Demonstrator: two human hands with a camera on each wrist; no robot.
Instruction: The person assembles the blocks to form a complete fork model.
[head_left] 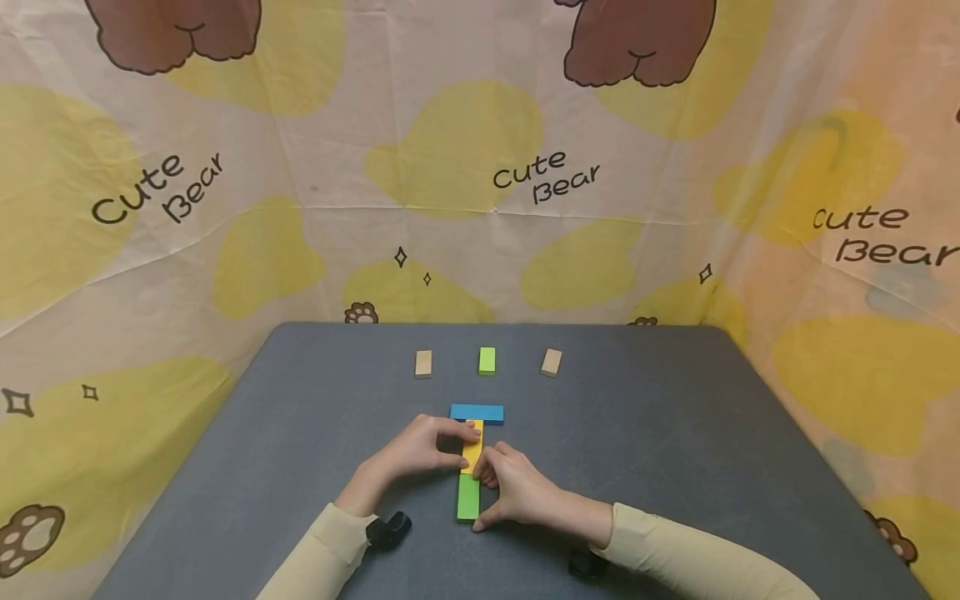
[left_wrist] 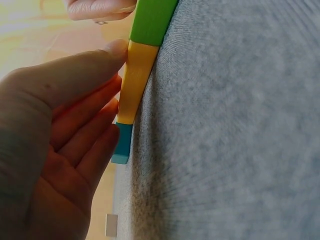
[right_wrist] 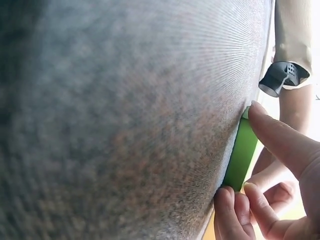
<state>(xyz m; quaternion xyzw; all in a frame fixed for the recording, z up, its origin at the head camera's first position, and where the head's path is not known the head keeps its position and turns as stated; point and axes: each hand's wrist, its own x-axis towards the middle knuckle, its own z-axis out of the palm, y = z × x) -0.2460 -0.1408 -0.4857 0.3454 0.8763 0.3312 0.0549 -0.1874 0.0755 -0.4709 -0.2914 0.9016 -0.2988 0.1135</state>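
A blue block (head_left: 477,412) lies crosswise on the table. Running from it toward the person, a yellow block (head_left: 472,454) and a green block (head_left: 468,498) lie end to end in a line, forming a T. My left hand (head_left: 411,450) holds the yellow block, thumb near its green end and fingers toward the blue one. With the thumb at the near end and curled fingertips by the yellow joint, my right hand (head_left: 525,490) grips the green block lengthwise. In the left wrist view, the yellow block (left_wrist: 136,82) meets both its neighbours.
Farther back on the grey table (head_left: 675,433) stand a plain wooden block (head_left: 423,364), a light green block (head_left: 487,360) and another wooden block (head_left: 551,362), spaced in a row. A printed cloth (head_left: 450,167) hangs behind the table and along its sides.
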